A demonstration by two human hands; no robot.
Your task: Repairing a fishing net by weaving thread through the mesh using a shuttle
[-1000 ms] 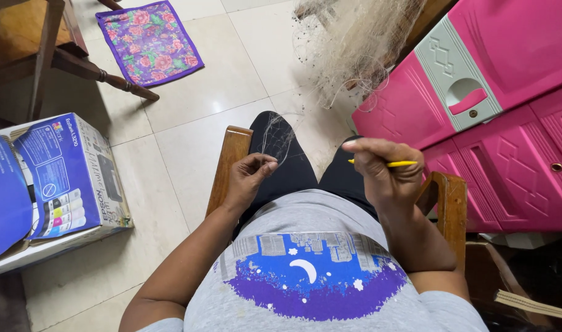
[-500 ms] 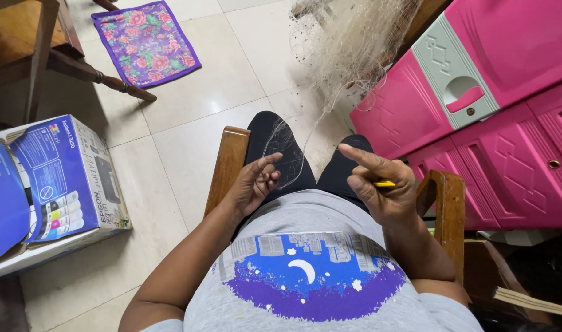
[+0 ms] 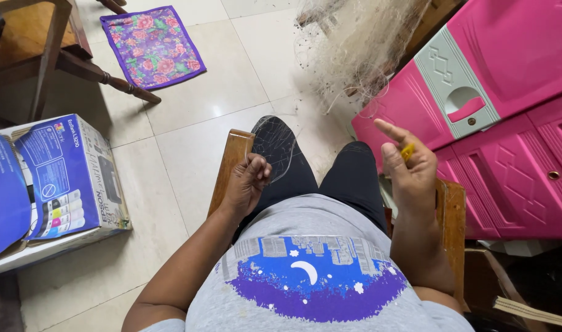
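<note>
- The yellow tool (image 3: 408, 151) is mostly hidden inside the right hand (image 3: 410, 175), which is closed on it.
- The left hand (image 3: 249, 182) is curled shut, pinching thin thread (image 3: 279, 154) that is hard to make out.
- The net (image 3: 361, 46) lies beyond both hands, its top cut off.
- Open floor (image 3: 188, 147) lies left of the left hand.

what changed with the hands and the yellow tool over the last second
The right hand lifted up and away from the lap toward the pink cabinet, forefinger now pointing out, the yellow tool tucked in its fingers rather than held level. The left hand curled into a loose fist on the thin net thread at the knee. The net pile, printer box and floral mat stayed put.
</note>
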